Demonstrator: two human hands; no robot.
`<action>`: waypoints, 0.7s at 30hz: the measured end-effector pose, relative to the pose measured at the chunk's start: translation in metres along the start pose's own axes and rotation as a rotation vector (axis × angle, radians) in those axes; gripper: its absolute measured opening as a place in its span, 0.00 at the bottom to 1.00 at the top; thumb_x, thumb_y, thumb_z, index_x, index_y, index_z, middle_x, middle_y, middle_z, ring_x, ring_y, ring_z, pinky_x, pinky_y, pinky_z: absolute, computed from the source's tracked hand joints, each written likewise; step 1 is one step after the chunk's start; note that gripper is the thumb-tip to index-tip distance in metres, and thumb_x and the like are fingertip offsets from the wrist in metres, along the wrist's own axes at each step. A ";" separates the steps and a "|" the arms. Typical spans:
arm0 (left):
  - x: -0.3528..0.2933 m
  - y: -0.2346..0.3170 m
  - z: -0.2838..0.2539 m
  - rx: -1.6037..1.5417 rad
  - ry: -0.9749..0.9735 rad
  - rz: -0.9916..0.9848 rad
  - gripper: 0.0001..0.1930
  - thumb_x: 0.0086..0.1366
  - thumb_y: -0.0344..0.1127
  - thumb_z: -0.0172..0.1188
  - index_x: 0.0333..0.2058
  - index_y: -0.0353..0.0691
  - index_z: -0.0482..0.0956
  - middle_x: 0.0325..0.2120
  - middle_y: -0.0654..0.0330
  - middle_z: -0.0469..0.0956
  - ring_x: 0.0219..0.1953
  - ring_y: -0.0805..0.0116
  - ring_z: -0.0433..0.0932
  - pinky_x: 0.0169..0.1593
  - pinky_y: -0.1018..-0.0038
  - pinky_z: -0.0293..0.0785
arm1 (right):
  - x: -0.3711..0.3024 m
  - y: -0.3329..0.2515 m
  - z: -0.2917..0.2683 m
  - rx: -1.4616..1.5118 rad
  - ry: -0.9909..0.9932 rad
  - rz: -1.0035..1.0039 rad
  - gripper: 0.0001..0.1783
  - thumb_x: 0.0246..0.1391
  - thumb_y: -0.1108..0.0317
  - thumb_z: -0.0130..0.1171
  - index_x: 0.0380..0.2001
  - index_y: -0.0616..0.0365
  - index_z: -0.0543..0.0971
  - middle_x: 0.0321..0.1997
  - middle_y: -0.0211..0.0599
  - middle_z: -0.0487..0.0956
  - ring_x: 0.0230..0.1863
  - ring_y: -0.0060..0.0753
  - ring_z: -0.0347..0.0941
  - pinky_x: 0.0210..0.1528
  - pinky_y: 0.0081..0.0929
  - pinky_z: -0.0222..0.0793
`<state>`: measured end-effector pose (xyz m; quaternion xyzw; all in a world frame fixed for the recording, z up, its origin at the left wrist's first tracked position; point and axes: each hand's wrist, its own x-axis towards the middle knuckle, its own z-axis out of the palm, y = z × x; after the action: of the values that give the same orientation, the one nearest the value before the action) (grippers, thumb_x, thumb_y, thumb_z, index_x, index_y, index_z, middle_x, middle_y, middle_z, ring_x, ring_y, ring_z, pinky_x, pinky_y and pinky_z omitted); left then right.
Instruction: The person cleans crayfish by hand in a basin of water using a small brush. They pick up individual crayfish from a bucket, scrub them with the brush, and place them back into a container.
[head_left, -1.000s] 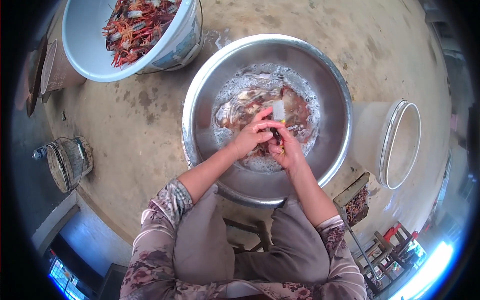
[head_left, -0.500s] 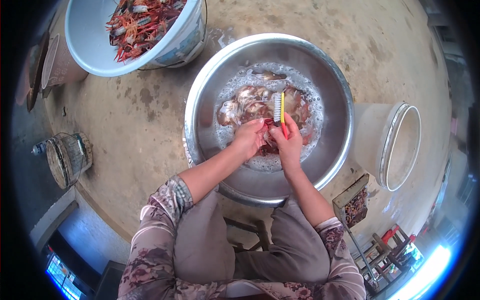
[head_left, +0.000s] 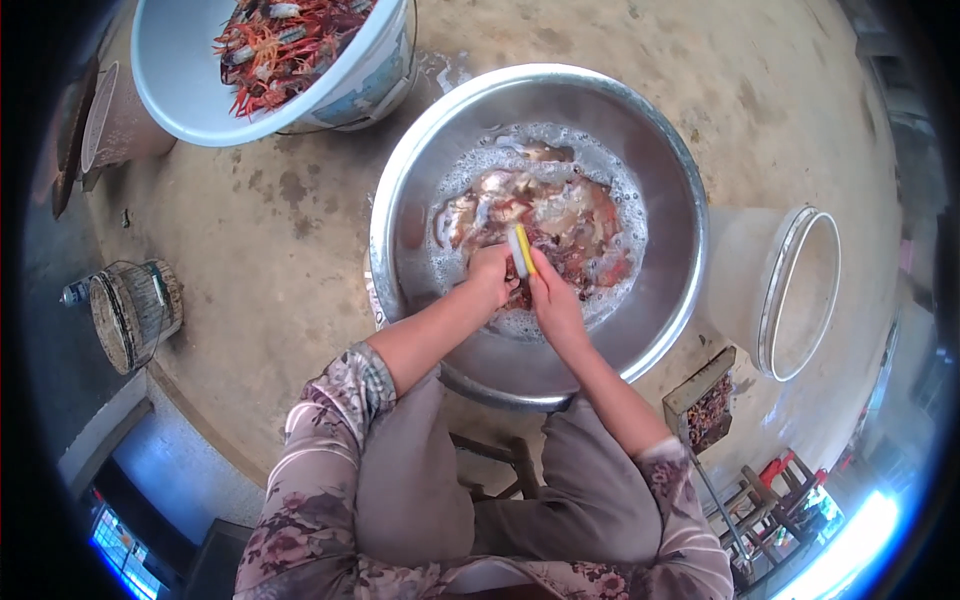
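A scrubbing brush (head_left: 523, 249) with a yellow back and pale bristles is in my right hand (head_left: 556, 306), whose fingers are closed around its handle. My left hand (head_left: 488, 269) curls right beside the bristles, closed on a dark red crayfish (head_left: 513, 284) that is mostly hidden by the fingers and brush. Both hands are low inside a wide steel basin (head_left: 392, 215), over its near half. Foamy, murky water (head_left: 635, 210) fills the bottom, with a heap of reddish-brown crayfish (head_left: 560, 215) partly under the surface.
Up on the left stands a large pale blue tub (head_left: 165, 105) with many red crayfish (head_left: 285, 55). A translucent white bucket (head_left: 770, 295) is right of the basin, beside a long-handled dustpan (head_left: 700, 400) of reddish scraps. A dirty small bucket (head_left: 135, 315) stands far left.
The brush has come down and left, turning from upright to slanted against what my left hand holds. My right hand has moved left, close against the left one.
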<state>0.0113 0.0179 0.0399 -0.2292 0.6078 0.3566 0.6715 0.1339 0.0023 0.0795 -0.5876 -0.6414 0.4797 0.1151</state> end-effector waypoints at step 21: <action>-0.011 0.009 -0.014 0.104 -0.201 -0.082 0.11 0.58 0.31 0.46 0.39 0.48 0.72 0.22 0.64 0.73 0.19 0.74 0.67 0.29 0.68 0.64 | 0.032 0.043 -0.011 -0.143 0.154 0.063 0.20 0.53 0.63 0.43 0.51 0.42 0.65 0.35 0.51 0.74 0.34 0.49 0.72 0.38 0.37 0.66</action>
<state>-0.0042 0.0112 0.0497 -0.1818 0.5450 0.3180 0.7542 0.1606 0.0288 0.0399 -0.6494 -0.6443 0.3897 0.1067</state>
